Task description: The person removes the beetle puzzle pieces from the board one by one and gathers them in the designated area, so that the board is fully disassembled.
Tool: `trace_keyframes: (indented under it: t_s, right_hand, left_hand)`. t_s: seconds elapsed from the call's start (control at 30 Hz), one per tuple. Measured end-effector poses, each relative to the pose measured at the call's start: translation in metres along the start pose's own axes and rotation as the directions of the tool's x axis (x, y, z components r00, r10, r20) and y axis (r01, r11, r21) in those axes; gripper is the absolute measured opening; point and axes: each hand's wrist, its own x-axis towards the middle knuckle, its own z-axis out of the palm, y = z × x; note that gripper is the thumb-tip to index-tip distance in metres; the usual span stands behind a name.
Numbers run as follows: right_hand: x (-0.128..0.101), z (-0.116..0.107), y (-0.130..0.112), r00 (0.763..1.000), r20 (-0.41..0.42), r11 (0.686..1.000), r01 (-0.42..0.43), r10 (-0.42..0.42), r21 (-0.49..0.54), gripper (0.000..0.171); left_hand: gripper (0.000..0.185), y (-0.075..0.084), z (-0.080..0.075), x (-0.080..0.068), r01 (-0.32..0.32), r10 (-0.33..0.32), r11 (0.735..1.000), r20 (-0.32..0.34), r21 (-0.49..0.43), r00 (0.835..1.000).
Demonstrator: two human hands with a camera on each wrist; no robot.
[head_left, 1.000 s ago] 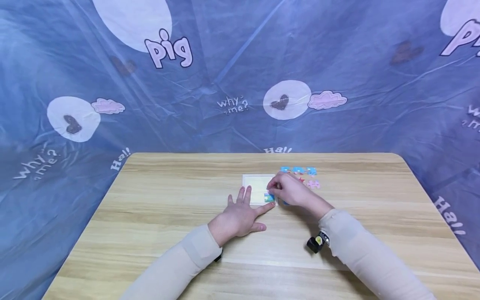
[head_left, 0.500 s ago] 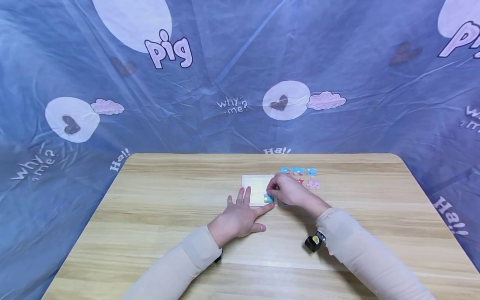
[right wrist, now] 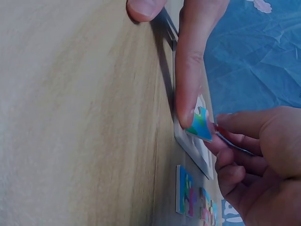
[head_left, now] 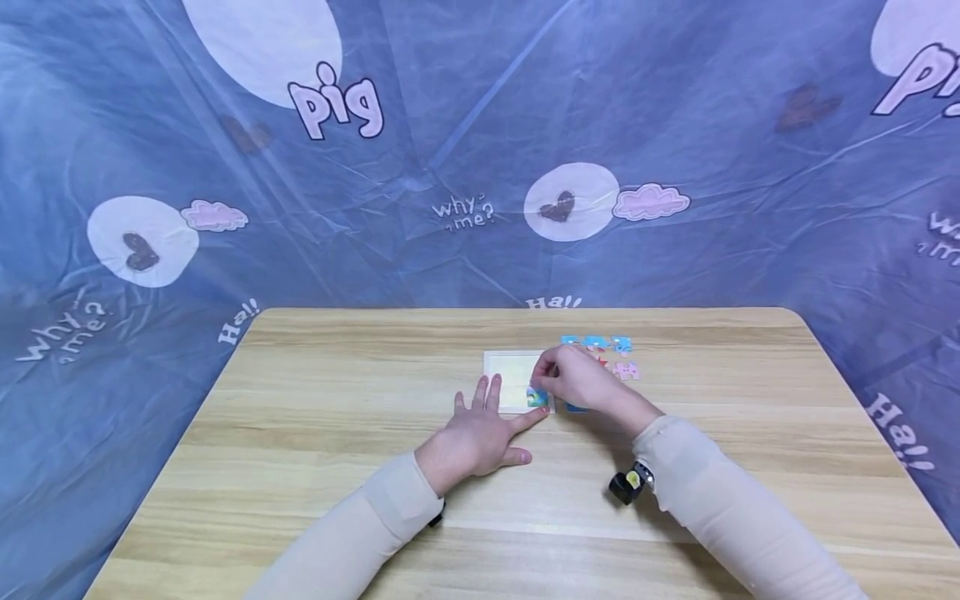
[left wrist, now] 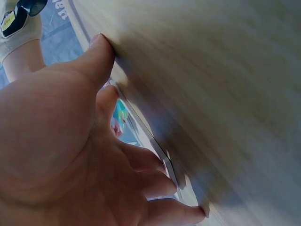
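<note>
A blue-green jigsaw puzzle piece is at the near right corner of a shallow white puzzle tray. With thumb and fingertips my right hand pinches that piece at its far edge; in the right wrist view the puzzle piece looks tilted. My left hand lies spread over the tray's near side, its fingers straight. The index fingertip touches the near right corner, right at the piece, and the other fingertips reach over the rim. The left wrist view shows the left hand hiding most of the tray.
Several loose pieces lie right of the tray: blue pieces in a back row, a pink piece, and a dark blue piece partly under the right hand. The wooden table meets a blue printed cloth behind.
The piece at the right fingertips has turned slightly in the tray corner, its far left corner now showing slanted. The left hand stays in place; the right hand has barely shifted.
</note>
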Motion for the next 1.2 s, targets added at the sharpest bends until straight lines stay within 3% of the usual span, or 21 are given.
trace_keyframes:
  t_s: [0.43,0.8,1.2]
  right_hand:
    - [-0.006,-0.002,0.003,0.999,0.008,0.992,0.035,-0.036,0.123,0.004]
    - [-0.016,-0.006,0.009,0.995,-0.091,0.98,-0.011,0.03,0.199,0.011]
    - [-0.031,-0.016,0.011,0.989,-0.114,0.945,-0.053,0.095,0.322,0.013]
  left_hand:
    - [0.066,0.0,0.001,0.0,-0.008,0.008,1.0,-0.019,0.01,1.0]
    - [0.066,-0.001,0.002,0.0,-0.007,0.007,1.0,-0.014,0.014,1.0]
    - [0.065,0.0,0.003,0.0,0.003,-0.003,1.0,-0.009,0.0,1.0]
